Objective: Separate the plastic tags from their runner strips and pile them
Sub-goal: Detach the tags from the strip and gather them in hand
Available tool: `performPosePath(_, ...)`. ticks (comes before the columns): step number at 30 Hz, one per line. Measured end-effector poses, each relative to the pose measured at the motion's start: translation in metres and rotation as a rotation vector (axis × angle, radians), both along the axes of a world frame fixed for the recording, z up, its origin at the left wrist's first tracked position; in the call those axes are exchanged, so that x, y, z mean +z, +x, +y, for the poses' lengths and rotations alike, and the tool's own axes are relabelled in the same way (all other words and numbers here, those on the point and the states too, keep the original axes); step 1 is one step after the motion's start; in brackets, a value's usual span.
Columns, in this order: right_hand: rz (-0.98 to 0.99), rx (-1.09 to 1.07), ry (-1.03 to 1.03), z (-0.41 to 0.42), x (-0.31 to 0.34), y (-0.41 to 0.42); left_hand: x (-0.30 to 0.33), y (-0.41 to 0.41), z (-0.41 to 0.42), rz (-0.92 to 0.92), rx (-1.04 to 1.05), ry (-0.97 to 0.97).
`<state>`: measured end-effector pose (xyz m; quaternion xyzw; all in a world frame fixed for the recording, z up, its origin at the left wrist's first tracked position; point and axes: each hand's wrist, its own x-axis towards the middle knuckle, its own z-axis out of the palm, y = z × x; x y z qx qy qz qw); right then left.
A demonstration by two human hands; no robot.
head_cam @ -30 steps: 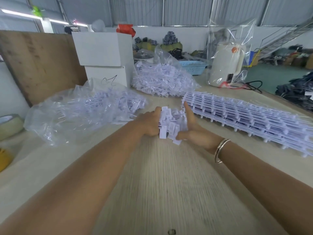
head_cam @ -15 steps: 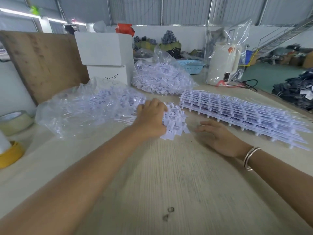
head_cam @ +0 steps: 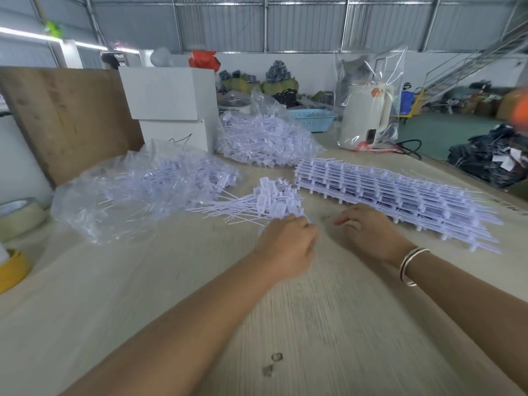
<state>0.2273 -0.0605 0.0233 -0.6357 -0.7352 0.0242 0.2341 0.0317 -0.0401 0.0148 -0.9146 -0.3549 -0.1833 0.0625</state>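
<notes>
Reaching forward over the bench (head_cam: 328, 324), you had both forearms stretched out low and nearly parallel, which kept your hands close to the work and left the near part of the surface bare for sorting. Your left hand (head_cam: 288, 242) sat knuckles-up with the fingers curled under at the near edge of the loose tags (head_cam: 268, 202); motion blur hid the fingertips, so I could not tell whether you had hold of any tags or were only nudging them. Your right hand (head_cam: 368, 227), with a bangle (head_cam: 411, 264) on its wrist, lay palm-down with the fingers loosely spread and held nothing, resting just beside the stack of runner strips (head_cam: 400, 195), probably placed there so the next strip was an easy pull.

The loose tags lay fanned on the bench between your hands and the bags, heads bunched to the right and thin tails trailing left, which reads as a freshly dropped pile. Behind them to the left slumped a clear bag of tags (head_cam: 137, 190), and farther back a second heaped bag (head_cam: 265, 141) beside the white boxes (head_cam: 171, 110). A wrapped kettle (head_cam: 365, 115) stood farthest off
</notes>
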Motion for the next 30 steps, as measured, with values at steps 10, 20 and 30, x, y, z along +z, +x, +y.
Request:
performPosePath(10, -0.314, -0.232, -0.014, 0.049, -0.009, 0.011, -0.019, 0.024, -0.016, -0.205, -0.088, -0.154)
performPosePath(20, -0.762, -0.342, 0.057, 0.058, 0.0, 0.011, 0.004, 0.048, 0.0, -0.704, 0.048, -1.09)
performPosePath(30, -0.626, -0.149, 0.094, 0.034, 0.011, 0.02, 0.016, 0.137, 0.053, -1.352, 0.303, -1.552)
